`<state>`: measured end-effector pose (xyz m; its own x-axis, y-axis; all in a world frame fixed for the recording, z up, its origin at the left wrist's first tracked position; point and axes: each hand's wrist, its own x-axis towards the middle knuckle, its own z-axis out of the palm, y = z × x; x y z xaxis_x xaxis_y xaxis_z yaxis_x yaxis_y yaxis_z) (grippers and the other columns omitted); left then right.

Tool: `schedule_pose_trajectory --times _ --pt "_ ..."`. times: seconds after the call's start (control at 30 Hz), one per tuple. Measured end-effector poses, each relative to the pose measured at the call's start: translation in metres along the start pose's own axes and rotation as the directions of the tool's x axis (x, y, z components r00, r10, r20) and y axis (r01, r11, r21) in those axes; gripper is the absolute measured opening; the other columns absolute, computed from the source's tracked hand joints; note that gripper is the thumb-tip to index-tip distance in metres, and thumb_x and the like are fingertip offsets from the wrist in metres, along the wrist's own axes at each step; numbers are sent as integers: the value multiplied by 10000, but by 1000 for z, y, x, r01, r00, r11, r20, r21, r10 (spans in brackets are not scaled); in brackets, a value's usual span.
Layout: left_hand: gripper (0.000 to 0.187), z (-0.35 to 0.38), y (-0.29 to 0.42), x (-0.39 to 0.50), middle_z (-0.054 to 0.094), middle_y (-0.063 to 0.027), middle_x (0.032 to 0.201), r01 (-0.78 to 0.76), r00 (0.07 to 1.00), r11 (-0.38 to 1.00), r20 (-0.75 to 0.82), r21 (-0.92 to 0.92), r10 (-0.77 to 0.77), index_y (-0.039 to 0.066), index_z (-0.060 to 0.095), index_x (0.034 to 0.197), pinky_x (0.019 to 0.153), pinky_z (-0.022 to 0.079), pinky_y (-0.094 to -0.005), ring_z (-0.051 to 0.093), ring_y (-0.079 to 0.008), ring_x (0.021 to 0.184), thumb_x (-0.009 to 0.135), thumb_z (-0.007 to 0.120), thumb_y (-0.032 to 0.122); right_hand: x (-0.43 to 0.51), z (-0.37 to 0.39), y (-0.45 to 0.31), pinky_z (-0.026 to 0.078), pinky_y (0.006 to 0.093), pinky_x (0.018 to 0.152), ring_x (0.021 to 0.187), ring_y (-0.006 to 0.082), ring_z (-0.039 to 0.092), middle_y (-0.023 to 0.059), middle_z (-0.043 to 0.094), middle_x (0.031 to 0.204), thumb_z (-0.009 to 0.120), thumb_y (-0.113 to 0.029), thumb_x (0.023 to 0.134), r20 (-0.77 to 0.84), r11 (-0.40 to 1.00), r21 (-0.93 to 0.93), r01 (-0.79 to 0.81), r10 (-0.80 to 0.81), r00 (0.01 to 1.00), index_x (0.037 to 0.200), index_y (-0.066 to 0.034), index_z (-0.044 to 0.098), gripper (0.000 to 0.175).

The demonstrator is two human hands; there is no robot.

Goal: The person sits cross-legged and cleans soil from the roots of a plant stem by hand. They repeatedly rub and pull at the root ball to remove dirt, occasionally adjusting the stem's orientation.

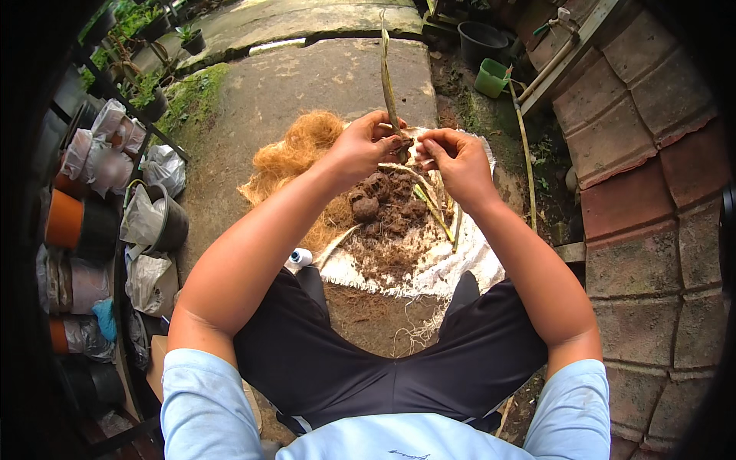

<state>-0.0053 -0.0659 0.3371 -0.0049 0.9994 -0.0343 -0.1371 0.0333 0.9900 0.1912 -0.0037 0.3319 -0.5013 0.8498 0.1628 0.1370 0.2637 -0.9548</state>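
Note:
My left hand (368,144) holds a long-leaved plant (389,86) upright by its dark base, its narrow leaf pointing away from me. Close to the right of that base is my right hand (457,161), thumb and fingers bent together; whether something thin is between them cannot be told. Below both hands, dark brown fibrous soil (397,207) with a round clump (365,210) lies on a frayed white woven sack (477,247). Cut green leaf pieces (434,213) rest on the sack. Golden-brown fibre (293,149) is heaped at the left, and a spool of white thread (301,257) lies near my left knee.
Stacked pots and plastic bags (109,167) and a dark bucket (167,221) stand at the left. A black basin (482,43) and a green container (492,77) are at the back right, near a bamboo pole (524,155). Clay roof tiles (632,264) line the right side.

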Motion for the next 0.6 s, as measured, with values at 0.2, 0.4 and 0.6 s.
schedule_pose_trajectory --times 0.2,0.4,0.6 --pt "260 -1 0 -2 677 -148 1162 -22 1000 999 -15 33 23 -20 551 1276 878 608 -334 698 -206 1024 1031 608 44 -5 1 -12 575 253 757 857 119 695 87 726 1004 682 -61 993 -64 989 87 -121 127 990 1064 20 713 113" --pt "263 -1 -1 -2 700 -127 1109 -65 998 996 12 64 65 -6 567 1269 879 581 -315 694 -189 1032 1021 632 49 -6 -9 -2 602 300 822 955 167 681 134 672 1152 724 -230 990 97 909 380 -170 144 985 1210 14 642 339" --pt "247 6 2 -3 706 -112 1071 -50 998 996 45 78 47 5 577 1245 886 551 -307 685 -181 1031 1008 644 26 -6 -6 -13 625 319 831 977 223 716 153 686 1071 689 -450 990 338 727 453 -515 395 854 1228 19 593 535"
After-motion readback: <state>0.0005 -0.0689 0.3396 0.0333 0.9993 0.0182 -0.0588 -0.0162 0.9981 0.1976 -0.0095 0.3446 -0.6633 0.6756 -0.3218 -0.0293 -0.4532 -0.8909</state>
